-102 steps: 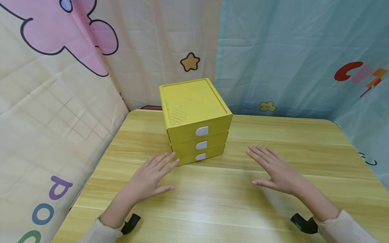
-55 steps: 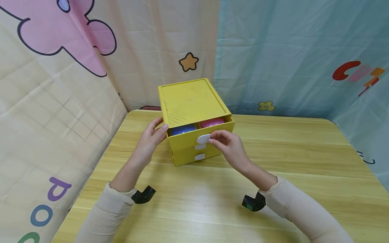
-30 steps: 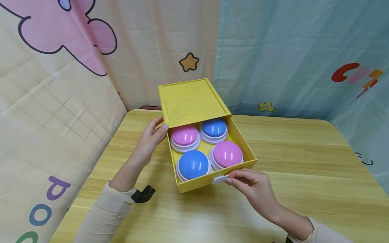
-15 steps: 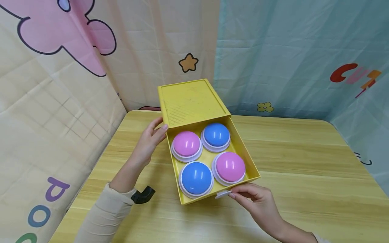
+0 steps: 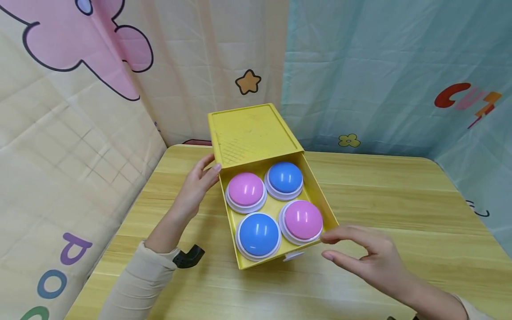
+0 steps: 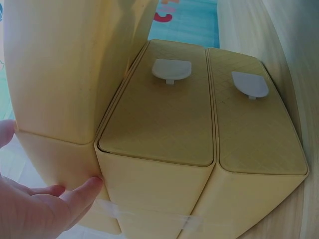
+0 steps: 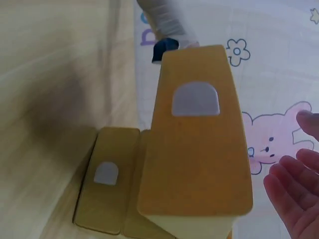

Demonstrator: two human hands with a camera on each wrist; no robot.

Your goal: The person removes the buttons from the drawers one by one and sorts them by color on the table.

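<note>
A yellow drawer unit (image 5: pixel 256 133) stands on the table, its top drawer (image 5: pixel 320 180) pulled far out. Two pink domed push buttons (image 5: pixel 246 189) and two blue ones (image 5: pixel 258 234) on white bases lie inside, colours set diagonally. My left hand (image 5: pixel 192 189) touches the unit's left side near the front corner; in the left wrist view its fingertips (image 6: pixel 89 189) press the yellow wall. Just off the drawer's front right corner is my right hand (image 5: pixel 372 258), thumb and fingers parted, holding nothing. A white pull tab (image 5: pixel 294 256) sticks out from the drawer front.
Two lower drawers remain closed, with white tabs (image 6: pixel 250 84) in the left wrist view. The wooden table (image 5: pixel 400 195) extends to the right. Printed curtains (image 5: pixel 360 80) hang behind and at both sides. A black wrist camera mount (image 5: pixel 189 257) sits on the left sleeve.
The right hand pinched the top drawer's tab and pulled it out toward me, uncovering the buttons. It has now let go and moved right. The left hand came to the unit's side and stayed.
</note>
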